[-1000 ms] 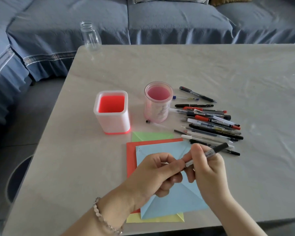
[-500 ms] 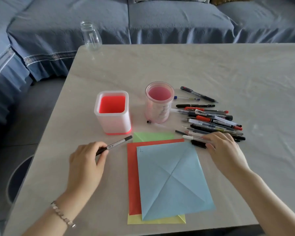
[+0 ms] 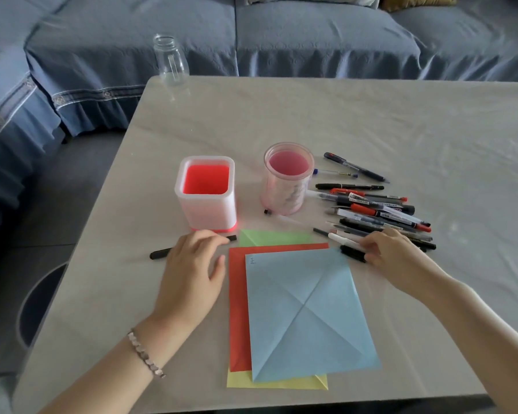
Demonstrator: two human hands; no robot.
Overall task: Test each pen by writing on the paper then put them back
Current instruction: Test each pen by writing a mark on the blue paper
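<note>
Just in front of the square red holder, on the counter, a black pen lies under the left hand, whose fingers rest loose across it, not gripping. The right hand reaches the pen pile, touching another dark pen; whether it pinches it cannot be told. The step looks like fetching the next pen, which then needs lifting, uncapping and trying on the blue paper.

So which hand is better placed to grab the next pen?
Right hand: its fingers touch the nearest pens in the pile. The left hand rests on a black pen across the paper.
</note>
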